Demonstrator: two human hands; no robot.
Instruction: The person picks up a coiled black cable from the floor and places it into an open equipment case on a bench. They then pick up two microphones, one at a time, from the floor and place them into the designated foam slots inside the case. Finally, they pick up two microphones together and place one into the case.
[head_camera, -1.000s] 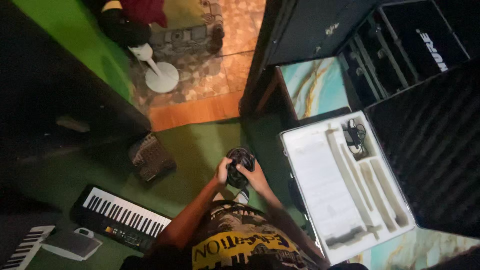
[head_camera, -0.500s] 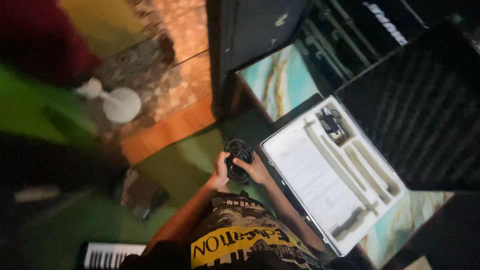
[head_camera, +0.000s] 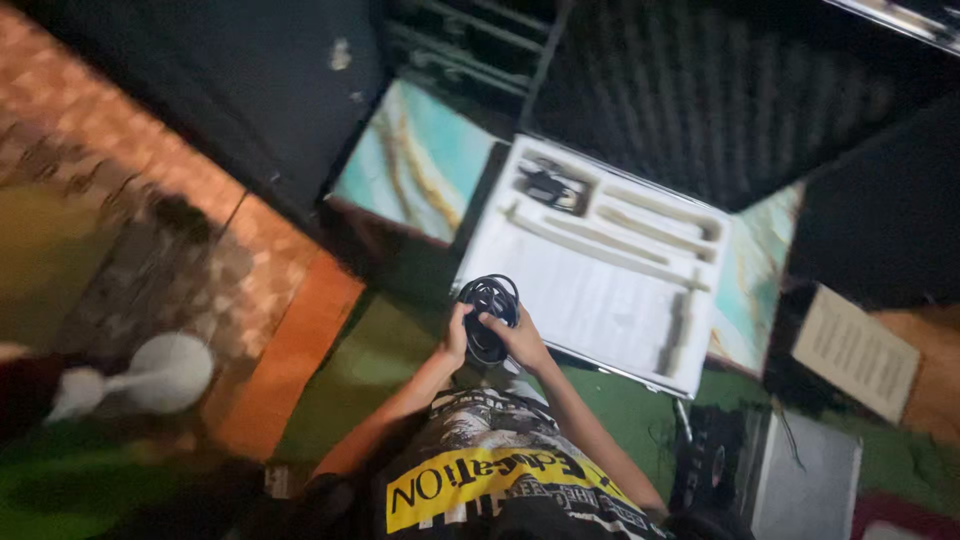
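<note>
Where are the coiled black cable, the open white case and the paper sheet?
coiled black cable (head_camera: 489, 300), head view, top of loop.
open white case (head_camera: 590, 290), head view, bare flat panel.
paper sheet (head_camera: 855, 350), head view, middle.

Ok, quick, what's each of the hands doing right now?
Left hand: closed on the coiled black cable.
Right hand: closed on the same coiled black cable, from the other side.

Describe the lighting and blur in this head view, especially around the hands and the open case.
Head view: dim overall and smeared by motion blur; the white base at the left is soft. The open case is the brightest area, its slots fairly readable. The left hand and right hand hold a coiled black cable, moderately clear.
</note>
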